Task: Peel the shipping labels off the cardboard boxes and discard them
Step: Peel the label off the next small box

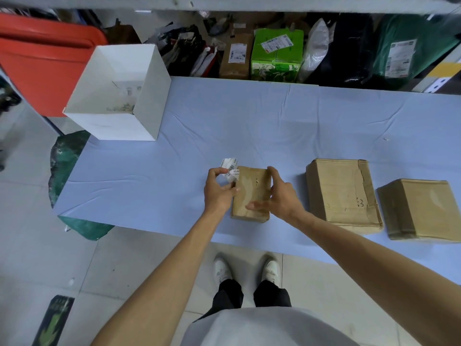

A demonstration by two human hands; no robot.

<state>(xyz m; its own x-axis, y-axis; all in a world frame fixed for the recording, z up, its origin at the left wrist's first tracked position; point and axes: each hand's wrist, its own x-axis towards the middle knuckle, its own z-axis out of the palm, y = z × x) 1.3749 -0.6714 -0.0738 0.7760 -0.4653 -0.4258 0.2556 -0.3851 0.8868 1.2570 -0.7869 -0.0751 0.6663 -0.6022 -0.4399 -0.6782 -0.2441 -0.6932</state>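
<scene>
A small cardboard box point(250, 186) lies near the front edge of the blue-covered table point(249, 126). My left hand point(217, 191) is at the box's left side and pinches a crumpled white shipping label point(230, 168) that curls up off the box's upper left corner. My right hand point(277, 193) spans the box's right side, fingers at the far corner and thumb across the near part, gripping it. Two larger cardboard boxes, a middle one point(343, 193) and a right one point(421, 209), lie to the right with no label showing on top.
An open white bin point(147, 101) stands at the table's back left with scraps inside. Behind the table sit labelled parcels, a green carton point(275, 53) and bags. A red container point(47, 61) is at far left. A green sack point(67, 158) lies under the table's left edge.
</scene>
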